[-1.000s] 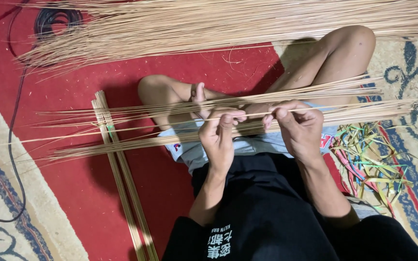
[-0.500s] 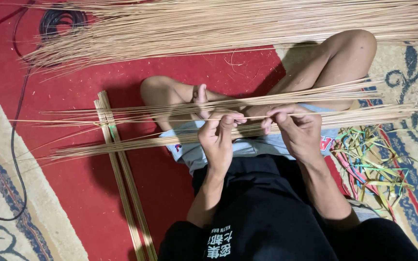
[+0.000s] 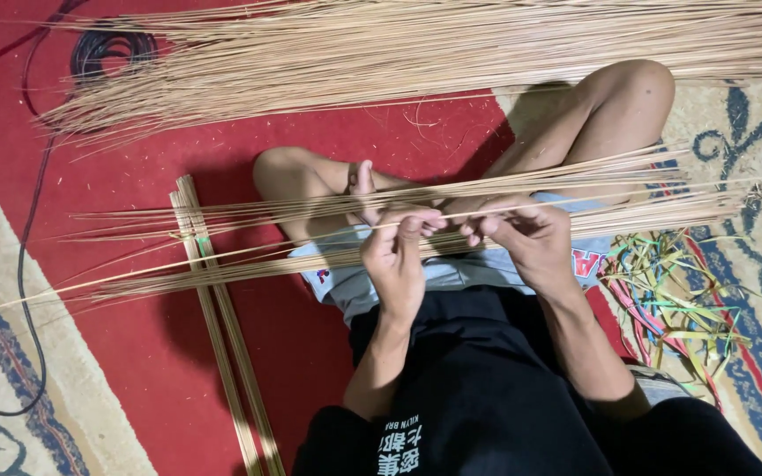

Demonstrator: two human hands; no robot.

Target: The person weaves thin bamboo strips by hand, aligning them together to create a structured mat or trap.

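I sit cross-legged on a red carpet (image 3: 169, 353). Across my lap lies a bundle of long thin tan sticks (image 3: 249, 269), running left to right. My left hand (image 3: 394, 256) pinches one thin stick (image 3: 222, 254) out of the bundle, fingers closed on it just left of my right hand. My right hand (image 3: 531, 238) grips the same stick and the bundle's top strands, fingers curled. The two hands nearly touch above my shorts.
A big pile of the same thin sticks (image 3: 416, 53) spreads across the carpet beyond my knees. A few thicker wooden slats (image 3: 222, 353) lie on the left. Coloured plastic strips (image 3: 672, 300) are heaped at my right. A black cable (image 3: 33, 264) runs along the left.
One thin stick has slid out to the left, its tip now reaching the left edge. Both hands stay at the bundle, fingers shifting slightly.
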